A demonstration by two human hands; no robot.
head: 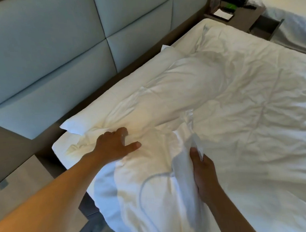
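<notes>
The duvet (220, 96) is white matt cloth, heavily creased. The pillow (121, 100) wears the same wrinkled white fabric. The headboard (42, 51) shows smooth padded panels, pale grey, faintly sheened. The nightstand (240, 20) looks matt brown wood.

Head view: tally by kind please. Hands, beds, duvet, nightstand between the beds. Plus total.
Hands: 2, left hand and right hand, both gripping the duvet
Beds: 2, near bed and far bed
Duvet: 1
Nightstand between the beds: 1
Total: 6
</notes>
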